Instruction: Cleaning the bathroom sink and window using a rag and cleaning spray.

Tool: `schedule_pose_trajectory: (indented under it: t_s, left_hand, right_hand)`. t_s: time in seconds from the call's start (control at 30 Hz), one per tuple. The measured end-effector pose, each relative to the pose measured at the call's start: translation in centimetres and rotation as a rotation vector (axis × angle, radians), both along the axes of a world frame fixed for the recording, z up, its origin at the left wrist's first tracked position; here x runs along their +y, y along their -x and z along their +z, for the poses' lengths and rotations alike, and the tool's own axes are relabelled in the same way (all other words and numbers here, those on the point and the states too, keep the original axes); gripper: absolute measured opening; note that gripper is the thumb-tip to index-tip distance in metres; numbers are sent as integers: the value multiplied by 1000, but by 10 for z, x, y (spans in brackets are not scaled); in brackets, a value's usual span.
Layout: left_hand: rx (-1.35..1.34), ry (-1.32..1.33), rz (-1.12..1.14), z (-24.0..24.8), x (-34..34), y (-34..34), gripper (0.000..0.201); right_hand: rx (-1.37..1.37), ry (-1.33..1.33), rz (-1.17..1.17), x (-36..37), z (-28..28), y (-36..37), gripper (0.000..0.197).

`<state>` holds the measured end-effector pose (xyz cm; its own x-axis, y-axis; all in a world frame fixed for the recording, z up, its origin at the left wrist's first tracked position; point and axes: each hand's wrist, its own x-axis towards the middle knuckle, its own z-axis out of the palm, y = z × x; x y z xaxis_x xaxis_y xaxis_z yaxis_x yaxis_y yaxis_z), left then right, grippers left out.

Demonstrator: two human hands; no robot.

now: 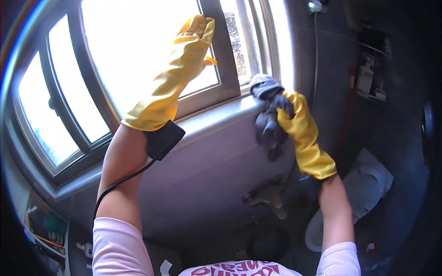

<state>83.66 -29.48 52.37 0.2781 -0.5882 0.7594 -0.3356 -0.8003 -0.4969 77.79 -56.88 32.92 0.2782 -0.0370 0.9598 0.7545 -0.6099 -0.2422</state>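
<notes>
Both hands wear yellow rubber gloves. My left hand (pixel 195 43) is raised against the sliding window sash (pixel 215 60), fingers stretched upward and thumb apart, with nothing held. A black box with a cable (pixel 165 140) sits at my left wrist, its lead running down the forearm. My right hand (pixel 294 112) is closed round a bunched dark grey cloth (pixel 269 117). The top of the cloth rests at the right end of the pale window sill (pixel 230 110), beside the window frame, and the rest hangs down over the wall. The right fingertips are partly hidden by the cloth.
Below the sill, a tap-like fixture (pixel 269 195) juts from the wall. A white toilet (pixel 363 184) stands at the lower right. A shower hose (pixel 316 60) hangs right of the window, near shelves with bottles (pixel 365 76). Another shelf (pixel 48 239) is at lower left.
</notes>
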Motion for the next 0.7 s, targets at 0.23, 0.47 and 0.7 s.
schedule_pose_trajectory:
  t_s: [0.23, 0.47, 0.7]
  left_hand:
    - [-58, 136, -343, -3, -47, -58, 60]
    - [-376, -80, -172, -6, -54, -68, 73]
    - [-170, -38, -20, -12, -61, -103, 109]
  right_hand:
    - [51, 352, 41, 19, -9, 56, 36]
    - [238, 291, 65, 51, -37, 94, 42]
    - [419, 228, 120, 59, -74, 141, 46]
